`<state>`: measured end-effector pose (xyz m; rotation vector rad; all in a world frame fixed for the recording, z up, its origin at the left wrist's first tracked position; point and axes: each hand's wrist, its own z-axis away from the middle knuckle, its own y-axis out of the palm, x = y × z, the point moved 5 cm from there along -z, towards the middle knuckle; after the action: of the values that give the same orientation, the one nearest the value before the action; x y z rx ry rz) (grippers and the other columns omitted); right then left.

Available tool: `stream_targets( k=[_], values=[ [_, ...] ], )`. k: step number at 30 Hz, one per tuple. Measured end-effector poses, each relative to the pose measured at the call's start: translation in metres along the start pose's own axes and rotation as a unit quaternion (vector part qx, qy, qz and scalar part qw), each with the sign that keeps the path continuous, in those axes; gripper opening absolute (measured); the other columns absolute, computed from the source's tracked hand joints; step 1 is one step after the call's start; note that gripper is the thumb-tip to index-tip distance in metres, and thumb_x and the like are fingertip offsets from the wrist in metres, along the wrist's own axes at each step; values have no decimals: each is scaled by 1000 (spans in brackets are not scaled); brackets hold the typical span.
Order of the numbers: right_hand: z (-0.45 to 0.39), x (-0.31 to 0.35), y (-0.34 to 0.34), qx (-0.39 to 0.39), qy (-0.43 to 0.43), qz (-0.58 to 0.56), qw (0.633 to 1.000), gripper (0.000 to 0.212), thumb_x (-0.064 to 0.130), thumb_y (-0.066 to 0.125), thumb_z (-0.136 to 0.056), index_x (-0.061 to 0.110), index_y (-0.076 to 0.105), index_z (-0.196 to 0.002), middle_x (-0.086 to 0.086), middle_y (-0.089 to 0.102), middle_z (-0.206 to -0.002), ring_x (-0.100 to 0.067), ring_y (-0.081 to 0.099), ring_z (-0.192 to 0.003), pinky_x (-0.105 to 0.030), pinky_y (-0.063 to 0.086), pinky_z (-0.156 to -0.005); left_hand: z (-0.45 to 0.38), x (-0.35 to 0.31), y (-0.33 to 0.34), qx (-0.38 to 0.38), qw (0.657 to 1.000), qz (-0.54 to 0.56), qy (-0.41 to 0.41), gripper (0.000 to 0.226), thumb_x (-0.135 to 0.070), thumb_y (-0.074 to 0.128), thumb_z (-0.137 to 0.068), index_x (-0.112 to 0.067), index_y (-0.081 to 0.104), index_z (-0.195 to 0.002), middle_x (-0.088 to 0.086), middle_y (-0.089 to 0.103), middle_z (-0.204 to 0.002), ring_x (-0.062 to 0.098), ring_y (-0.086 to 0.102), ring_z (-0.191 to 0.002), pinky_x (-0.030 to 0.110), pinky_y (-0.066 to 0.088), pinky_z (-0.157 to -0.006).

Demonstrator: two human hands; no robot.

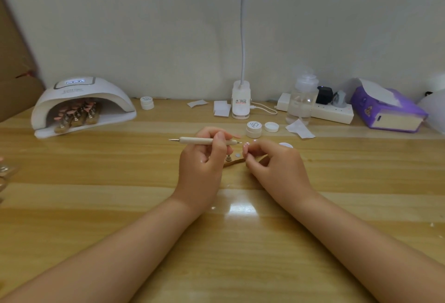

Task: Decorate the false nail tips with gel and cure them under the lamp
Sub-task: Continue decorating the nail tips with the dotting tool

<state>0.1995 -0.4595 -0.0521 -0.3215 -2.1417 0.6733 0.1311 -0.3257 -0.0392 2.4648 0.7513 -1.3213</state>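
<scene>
My left hand grips a cream dotting pen held level, its white-tipped right end close to my right fingertips. My right hand has curled fingers that pinch a small pink false nail tip with white dots, mostly hidden by the fingers. Between the hands lies a wooden stand strip with a metal holder. A pink nail tip shows behind my left hand. The white curing lamp stands far left, lit, with several pink tips on stands inside.
An open gel jar and its lid sit just beyond my hands, another lid by my right hand, a second jar near the lamp. A desk lamp base, clear bottle, power strip and purple tissue box line the back.
</scene>
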Motion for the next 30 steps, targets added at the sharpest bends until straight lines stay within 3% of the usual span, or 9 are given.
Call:
stream_targets(
  k=[3,6,13,20,30],
  values=[
    [1,3,0,-5,-10,2,1000,7,22,65,-86,25,70,-82,18,66,-74,-4,60,-62,-30,50,-67,0,0,0,5,1000,-26,11,21,-26,46,-92,-30,62,-79,-9,66,-68,1,61,-63,12,47,-58],
    [1,4,0,-4,-16,-8,1000,8,19,66,-86,23,70,-83,18,66,-74,-5,61,-63,-33,52,-68,0,0,0,1,999,-45,10,21,-28,46,-91,-34,61,-78,-4,67,-74,8,63,-66,20,50,-59],
    [1,5,1,-1,-26,-17,1000,8,17,66,-85,22,70,-81,15,67,-74,-7,62,-64,-34,52,-66,2,0,1,9,997,-74,1,21,-30,45,-91,-35,60,-78,-3,67,-77,12,65,-69,38,53,-66],
    [1,5,1,-2,-27,-13,1000,9,16,66,-85,23,70,-81,16,66,-75,-5,62,-64,-30,52,-66,1,1,1,11,997,-77,-5,21,-29,45,-91,-35,60,-78,-4,68,-78,8,65,-69,35,53,-65],
    [2,6,0,-3,-33,-16,999,7,16,66,-85,20,71,-80,12,68,-74,-6,62,-64,-30,51,-66,2,1,1,16,997,-76,-1,23,-30,45,-91,-37,61,-76,-2,67,-77,18,65,-69,41,52,-65]
  ],
)
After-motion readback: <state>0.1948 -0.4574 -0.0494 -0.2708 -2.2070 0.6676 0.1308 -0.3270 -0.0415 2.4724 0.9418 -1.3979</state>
